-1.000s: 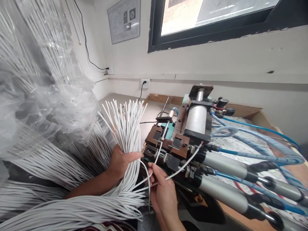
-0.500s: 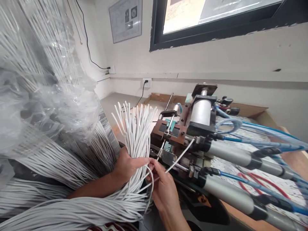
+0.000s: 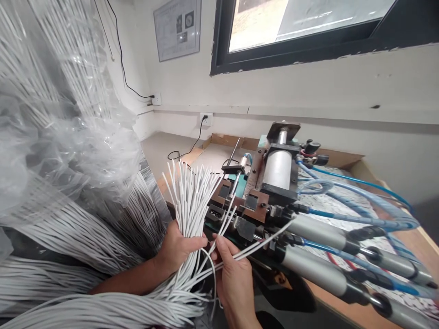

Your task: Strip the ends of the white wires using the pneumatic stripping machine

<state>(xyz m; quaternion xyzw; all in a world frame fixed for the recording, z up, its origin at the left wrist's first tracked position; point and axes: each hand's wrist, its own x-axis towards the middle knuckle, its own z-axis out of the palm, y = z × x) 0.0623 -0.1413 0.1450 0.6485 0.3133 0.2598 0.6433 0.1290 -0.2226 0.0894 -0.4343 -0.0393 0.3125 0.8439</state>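
Observation:
My left hand (image 3: pixel 176 249) is closed round a thick bundle of white cables (image 3: pixel 190 201) whose cut ends fan upward. Just to its right, my right hand (image 3: pixel 230 269) pinches a few single white cables (image 3: pixel 255 244) drawn out of the bundle. One or two of those cables point up toward the brown jaws at the front of a small pneumatic machine (image 3: pixel 240 201); another lies across the machine's grey cylinders. The two hands almost touch.
A big heap of white cables in clear plastic wrap (image 3: pixel 65 151) fills the left side. The machine has a white upright cylinder (image 3: pixel 277 170), grey horizontal cylinders (image 3: pixel 318 230) and blue air hoses (image 3: pixel 360 201) on a wooden bench. A wall socket (image 3: pixel 206 119) and window are behind.
The bundle in my left hand has sunk a little and tilted toward the machine. My right hand now holds more loose cables, fanned out over the machine's front.

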